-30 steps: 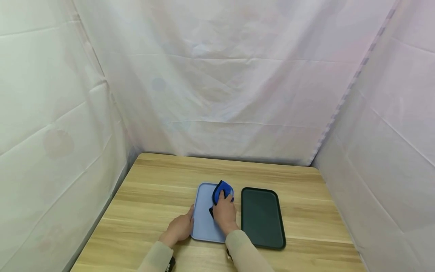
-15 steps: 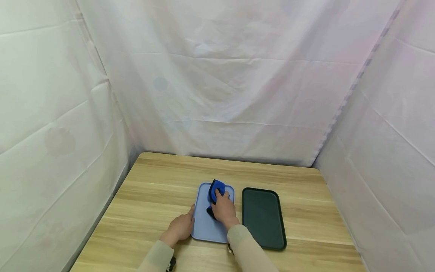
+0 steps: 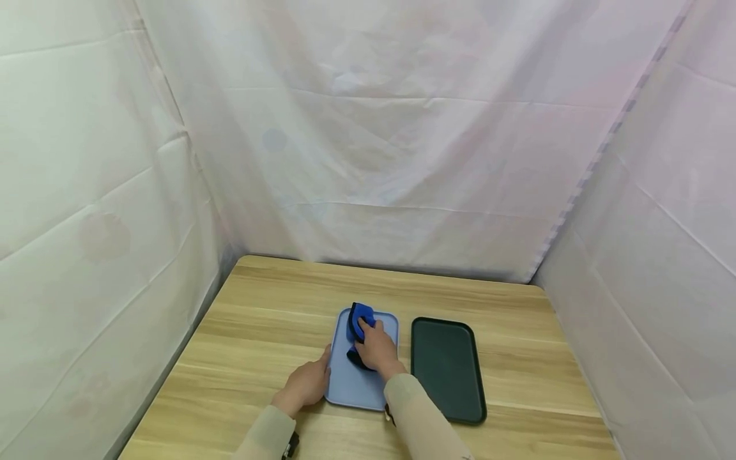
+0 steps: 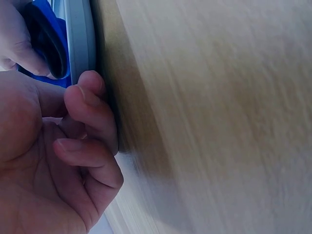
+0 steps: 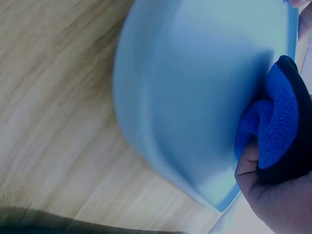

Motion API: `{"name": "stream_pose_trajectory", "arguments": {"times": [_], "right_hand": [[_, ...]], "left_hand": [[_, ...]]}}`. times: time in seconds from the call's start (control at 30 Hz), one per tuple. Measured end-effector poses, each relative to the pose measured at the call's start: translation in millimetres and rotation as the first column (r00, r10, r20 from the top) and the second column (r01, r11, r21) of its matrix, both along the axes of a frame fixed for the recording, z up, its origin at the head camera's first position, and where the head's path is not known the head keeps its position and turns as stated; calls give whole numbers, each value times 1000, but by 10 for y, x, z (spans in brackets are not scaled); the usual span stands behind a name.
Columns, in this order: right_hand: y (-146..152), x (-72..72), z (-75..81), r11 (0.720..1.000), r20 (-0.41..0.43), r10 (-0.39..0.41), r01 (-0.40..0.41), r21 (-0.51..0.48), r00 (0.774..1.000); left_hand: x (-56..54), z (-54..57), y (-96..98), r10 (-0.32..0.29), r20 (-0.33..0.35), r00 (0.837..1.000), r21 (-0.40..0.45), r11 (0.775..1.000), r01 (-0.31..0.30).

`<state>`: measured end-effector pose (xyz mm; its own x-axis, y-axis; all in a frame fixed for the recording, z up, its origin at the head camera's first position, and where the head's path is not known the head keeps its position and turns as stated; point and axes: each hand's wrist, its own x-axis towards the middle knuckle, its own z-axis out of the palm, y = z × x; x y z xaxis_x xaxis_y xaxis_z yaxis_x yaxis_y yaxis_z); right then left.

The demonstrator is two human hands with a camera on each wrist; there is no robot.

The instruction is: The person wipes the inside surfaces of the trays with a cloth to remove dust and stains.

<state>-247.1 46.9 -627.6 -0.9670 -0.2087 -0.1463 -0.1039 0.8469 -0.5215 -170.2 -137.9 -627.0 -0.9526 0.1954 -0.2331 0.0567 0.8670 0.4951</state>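
A light blue tray (image 3: 356,388) lies flat on the wooden table. My left hand (image 3: 306,383) holds its left rim; in the left wrist view the fingers (image 4: 92,117) are curled at the tray's outer edge. Bunched in my right hand (image 3: 377,349) is a fluffy blue cloth with a black border (image 5: 280,122), pressed onto the tray's far half. The right wrist view shows a thumb or finger hooked round the cloth's fold. Part of the tray is hidden beneath the hand and cloth.
Just right of the blue tray, a dark green tray (image 3: 447,370) lies on the table (image 3: 276,306), a narrow gap between them. My right sleeve (image 3: 422,415) passes over its near left corner. White curtains (image 3: 368,160) hang behind and on both sides.
My right hand has slid the cloth leftward across the far part of the blue tray, from near its right rim. The left hand stays at the left rim.
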Motion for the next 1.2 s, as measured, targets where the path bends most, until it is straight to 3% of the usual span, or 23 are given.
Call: {"name": "stream_pose_trajectory", "arguments": {"times": [0.67,1.2], "right_hand": [[-71,14,46,999,-12,52,-52,11,999],[-242,245,51,990,-52,73,-66,127,996]], "left_hand": [[-8,-87,73,-3,0,1000,-6,1000,3],[-6,-36,52,14,-23,1000,-42,999,-15]]}}
